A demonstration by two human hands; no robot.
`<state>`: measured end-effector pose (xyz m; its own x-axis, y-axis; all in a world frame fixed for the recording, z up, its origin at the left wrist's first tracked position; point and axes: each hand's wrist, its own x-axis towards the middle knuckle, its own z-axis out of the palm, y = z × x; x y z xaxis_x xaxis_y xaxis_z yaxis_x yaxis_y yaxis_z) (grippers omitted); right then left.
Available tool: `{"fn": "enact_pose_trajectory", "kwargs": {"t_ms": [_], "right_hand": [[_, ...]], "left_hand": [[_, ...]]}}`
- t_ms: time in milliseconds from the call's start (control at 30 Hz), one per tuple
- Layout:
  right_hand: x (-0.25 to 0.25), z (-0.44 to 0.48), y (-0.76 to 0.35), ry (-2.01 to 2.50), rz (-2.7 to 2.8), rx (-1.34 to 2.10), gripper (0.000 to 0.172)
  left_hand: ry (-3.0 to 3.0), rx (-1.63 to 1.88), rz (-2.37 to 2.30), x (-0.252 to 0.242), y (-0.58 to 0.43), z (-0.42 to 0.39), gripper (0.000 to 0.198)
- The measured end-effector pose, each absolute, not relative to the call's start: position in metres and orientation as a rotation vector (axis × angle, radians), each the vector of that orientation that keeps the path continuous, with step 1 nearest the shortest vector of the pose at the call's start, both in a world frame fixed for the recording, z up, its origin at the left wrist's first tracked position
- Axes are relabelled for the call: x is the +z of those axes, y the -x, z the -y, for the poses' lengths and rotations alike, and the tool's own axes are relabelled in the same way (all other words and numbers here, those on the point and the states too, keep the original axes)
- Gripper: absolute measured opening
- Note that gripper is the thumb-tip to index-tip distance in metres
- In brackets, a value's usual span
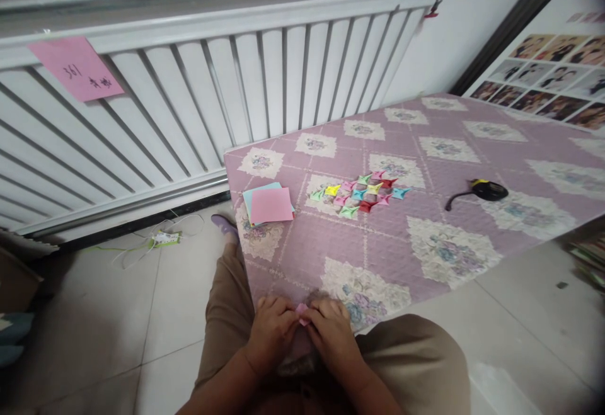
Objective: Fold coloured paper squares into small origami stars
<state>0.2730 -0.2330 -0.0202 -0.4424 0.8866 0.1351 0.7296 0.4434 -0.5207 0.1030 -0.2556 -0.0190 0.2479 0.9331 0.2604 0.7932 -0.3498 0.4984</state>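
Note:
A small folded piece of pink paper (302, 314) is pinched between both my hands at the near edge of the table. My left hand (273, 328) grips it from the left, fingers curled. From the other side my right hand (331, 330) holds it, thumb and fingers closed; the fingers hide much of its shape. Beyond them lies a group of small folded paper pieces (358, 194) in pink, yellow, green, blue and red, set in slanting rows. A stack of square paper sheets (271, 204), pink on top with blue beneath, lies to their left.
A floral cloth (307, 251) covers the table. On its right rests a black and yellow object with a short tail (489, 189). A white radiator (265, 81) with a pink note (75, 68) stands behind. A photo board (553, 65) leans at right; a power strip (165, 238) lies on the floor.

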Motion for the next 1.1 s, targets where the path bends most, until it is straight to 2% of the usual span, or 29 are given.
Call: {"fn": "enact_pose_trajectory", "kwargs": {"t_ms": [533,933,1100], "right_hand": [[-0.024,0.23,-0.282,1.44,2.33,0.595,0.005],[-0.018,0.227,-0.275,1.59,2.298,0.38,0.025],[-0.015,0.226,-0.273,1.631,2.28,0.367,0.027]], "left_hand": [[-2.1,0.538,-1.747,-0.014,-0.103,0.253,0.011],[-2.023,0.29,-1.826,-0.003,-0.107,0.238,0.017],[-2.015,0.171,-1.802,0.006,-0.107,0.229,0.026]]}}
